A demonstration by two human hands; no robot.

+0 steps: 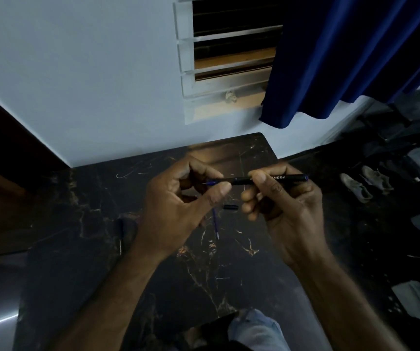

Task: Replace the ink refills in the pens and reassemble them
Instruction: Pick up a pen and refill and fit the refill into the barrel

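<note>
Over a dark marbled surface, we hold a black gel pen barrel level in mid-air so its open end faces the other hand squarely. Our right hand grasps the barrel, thumb pressed on top and fingers curled beneath, apparently to steady it. Our left hand, just left of the barrel, pinches a blue refill between thumb and forefinger, its other fingers loosely bent; the refill juts from the barrel's mouth, partly inside. Below the barrel a small black pen part, probably the tip section, and a second blue refill lie on the surface. Another pen lies well to the barrel's lower left.
</note>
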